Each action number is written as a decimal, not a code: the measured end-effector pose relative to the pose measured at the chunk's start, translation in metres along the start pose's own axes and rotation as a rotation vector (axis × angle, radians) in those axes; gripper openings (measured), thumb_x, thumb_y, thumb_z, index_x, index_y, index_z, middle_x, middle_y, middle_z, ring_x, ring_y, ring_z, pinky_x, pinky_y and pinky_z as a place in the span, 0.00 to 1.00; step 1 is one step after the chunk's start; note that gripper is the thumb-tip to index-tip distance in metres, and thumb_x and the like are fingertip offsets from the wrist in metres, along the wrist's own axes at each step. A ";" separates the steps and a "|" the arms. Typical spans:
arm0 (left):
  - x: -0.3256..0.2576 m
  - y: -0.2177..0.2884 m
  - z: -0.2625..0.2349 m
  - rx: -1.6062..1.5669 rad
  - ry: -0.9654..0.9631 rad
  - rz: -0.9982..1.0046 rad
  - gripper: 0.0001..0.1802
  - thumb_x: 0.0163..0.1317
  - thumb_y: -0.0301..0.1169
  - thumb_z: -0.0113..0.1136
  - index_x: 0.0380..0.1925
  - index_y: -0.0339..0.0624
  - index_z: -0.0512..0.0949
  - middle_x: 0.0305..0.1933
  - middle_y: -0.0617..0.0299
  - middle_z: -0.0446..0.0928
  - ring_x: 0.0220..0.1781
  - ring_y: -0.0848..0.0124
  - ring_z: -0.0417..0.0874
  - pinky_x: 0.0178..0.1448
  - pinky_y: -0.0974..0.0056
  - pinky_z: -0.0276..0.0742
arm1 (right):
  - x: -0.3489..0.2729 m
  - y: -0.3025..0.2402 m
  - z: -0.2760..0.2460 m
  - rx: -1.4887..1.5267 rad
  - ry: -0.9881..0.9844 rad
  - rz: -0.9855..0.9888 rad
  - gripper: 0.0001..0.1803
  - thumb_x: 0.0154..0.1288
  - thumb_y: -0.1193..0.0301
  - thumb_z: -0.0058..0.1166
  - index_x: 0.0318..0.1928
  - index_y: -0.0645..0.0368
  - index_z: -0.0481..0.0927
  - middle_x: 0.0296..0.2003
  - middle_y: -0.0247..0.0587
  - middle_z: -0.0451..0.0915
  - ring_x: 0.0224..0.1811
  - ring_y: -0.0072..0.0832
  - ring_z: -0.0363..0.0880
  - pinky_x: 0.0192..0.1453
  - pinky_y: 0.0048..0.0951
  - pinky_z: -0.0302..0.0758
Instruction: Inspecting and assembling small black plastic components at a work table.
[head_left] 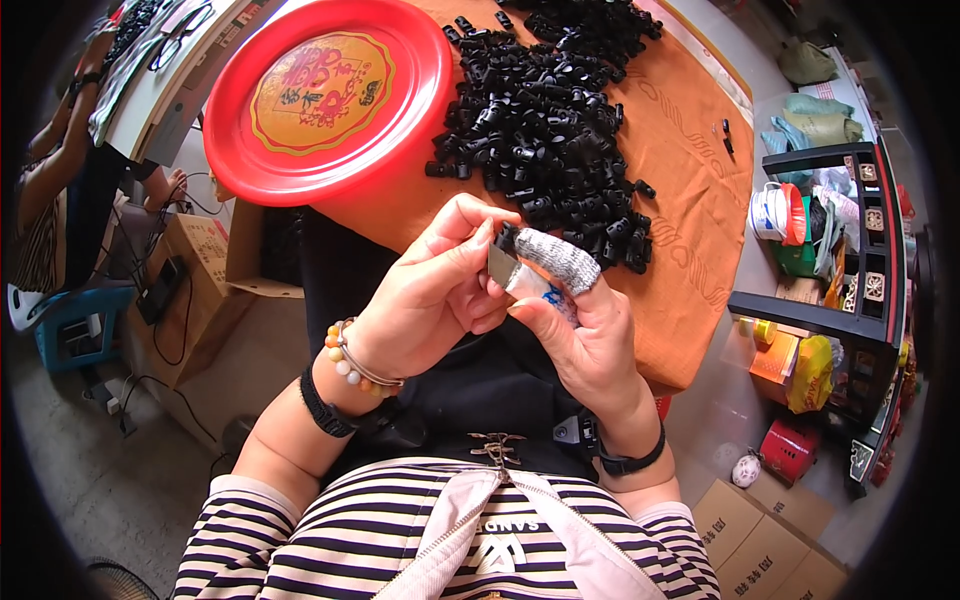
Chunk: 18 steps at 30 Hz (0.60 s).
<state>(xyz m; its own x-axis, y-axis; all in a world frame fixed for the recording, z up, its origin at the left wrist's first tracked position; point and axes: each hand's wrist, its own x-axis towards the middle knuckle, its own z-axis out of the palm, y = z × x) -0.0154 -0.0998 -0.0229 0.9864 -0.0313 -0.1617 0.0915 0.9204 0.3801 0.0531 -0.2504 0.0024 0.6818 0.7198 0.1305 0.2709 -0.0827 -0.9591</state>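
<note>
My left hand (pixel 445 265) pinches a small black plastic part (pixel 506 236) between thumb and fingers in front of my chest. Closed round the white-wrapped end of a short flat metal blade (pixel 502 264) is my right hand (pixel 595 335); blue marks show on the wrapping. The blade lies against or right beside the black part; their exact contact is hidden by my fingers. A grey knitted finger sleeve (pixel 560 258) covers my right index finger, which curls over toward the part. Just beyond my hands, a large heap of similar black parts (pixel 550 130) spreads over the table.
An orange cloth (pixel 685 200) covers the table. A round red tray (pixel 425 90) lies at its far left. Below left stands an open cardboard box (pixel 265 245). A dark shelf (pixel 820 305) with bags is at the right, cartons (pixel 760 545) below it. Another person's arm (pixel 65 130) shows far left.
</note>
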 end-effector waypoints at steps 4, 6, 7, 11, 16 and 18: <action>-0.001 0.000 -0.001 -0.001 -0.041 0.002 0.15 0.66 0.36 0.47 0.50 0.46 0.64 0.28 0.67 0.71 0.24 0.83 0.66 0.24 0.76 0.59 | 0.000 0.000 0.000 -0.006 -0.001 0.010 0.22 0.61 0.66 0.56 0.53 0.63 0.71 0.34 0.42 0.80 0.33 0.24 0.80 0.36 0.23 0.75; -0.001 0.000 0.000 0.008 -0.003 -0.003 0.14 0.66 0.36 0.47 0.50 0.46 0.64 0.28 0.67 0.71 0.24 0.83 0.66 0.24 0.76 0.59 | 0.000 0.001 -0.001 -0.006 -0.003 0.004 0.22 0.61 0.66 0.56 0.53 0.63 0.71 0.34 0.42 0.80 0.32 0.23 0.79 0.36 0.22 0.75; -0.001 0.001 -0.001 0.008 -0.019 -0.004 0.14 0.66 0.36 0.47 0.50 0.47 0.64 0.28 0.67 0.70 0.24 0.83 0.66 0.24 0.76 0.58 | 0.000 0.001 -0.001 -0.006 -0.006 -0.001 0.22 0.61 0.66 0.56 0.53 0.63 0.71 0.33 0.41 0.80 0.32 0.23 0.79 0.36 0.22 0.74; -0.002 0.001 -0.002 0.007 -0.044 -0.007 0.13 0.67 0.35 0.45 0.50 0.47 0.64 0.27 0.67 0.69 0.23 0.83 0.64 0.24 0.76 0.58 | 0.000 0.001 -0.001 0.037 -0.021 0.022 0.21 0.61 0.67 0.56 0.53 0.63 0.71 0.33 0.40 0.80 0.31 0.21 0.78 0.36 0.21 0.74; -0.002 0.003 0.003 -0.003 -0.029 -0.026 0.12 0.67 0.35 0.44 0.49 0.48 0.65 0.26 0.67 0.69 0.22 0.82 0.63 0.24 0.76 0.58 | 0.001 0.000 -0.001 0.049 -0.024 -0.012 0.19 0.61 0.69 0.55 0.52 0.63 0.72 0.33 0.38 0.80 0.32 0.21 0.78 0.36 0.21 0.74; -0.002 0.004 0.003 -0.007 -0.030 -0.031 0.12 0.67 0.35 0.44 0.49 0.48 0.65 0.25 0.68 0.68 0.22 0.82 0.62 0.24 0.76 0.58 | 0.001 -0.004 -0.001 0.030 -0.022 -0.004 0.19 0.61 0.70 0.55 0.52 0.63 0.72 0.33 0.38 0.80 0.32 0.21 0.78 0.36 0.21 0.74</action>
<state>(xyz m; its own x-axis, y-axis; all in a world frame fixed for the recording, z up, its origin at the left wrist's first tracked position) -0.0168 -0.0977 -0.0182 0.9867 -0.0718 -0.1456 0.1214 0.9216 0.3686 0.0537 -0.2502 0.0062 0.6659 0.7348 0.1290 0.2528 -0.0595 -0.9657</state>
